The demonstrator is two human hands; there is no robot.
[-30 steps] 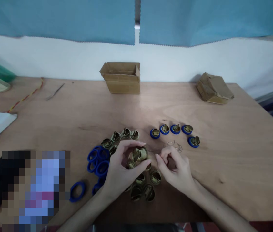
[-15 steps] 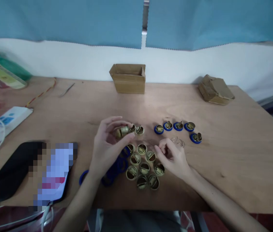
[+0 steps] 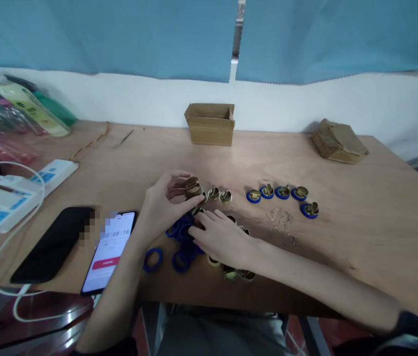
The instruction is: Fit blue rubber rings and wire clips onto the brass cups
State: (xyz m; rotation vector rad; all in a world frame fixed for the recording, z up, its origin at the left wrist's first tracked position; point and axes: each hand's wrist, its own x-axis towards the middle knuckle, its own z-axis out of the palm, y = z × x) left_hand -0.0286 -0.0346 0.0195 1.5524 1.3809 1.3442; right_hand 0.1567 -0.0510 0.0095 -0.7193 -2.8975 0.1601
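My left hand [image 3: 164, 205] is raised a little over the table and pinches a brass cap [image 3: 192, 187] between thumb and fingertips. My right hand [image 3: 222, 237] lies low across the pile of brass caps [image 3: 235, 273], its fingers stretched toward the blue rings [image 3: 181, 242]; the fingertips touch the rings' edge. Whether they grip a ring I cannot make out. Two loose brass caps [image 3: 219, 195] lie just beyond. A row of brass caps seated in blue rings [image 3: 283, 194] stands to the right. Thin wire rings [image 3: 281, 222] lie beside my right forearm.
An open cardboard box [image 3: 211, 123] and a closed packet [image 3: 338, 141] stand at the back by the wall. At the left lie two phones [image 3: 79, 247], a power strip [image 3: 20, 195] with white cable, tweezers [image 3: 123, 139] and plastic bags [image 3: 12, 116].
My right hand has crossed leftward over the brass caps to the blue rings. My left hand lifted a brass cap from the pile. The view has shifted left.
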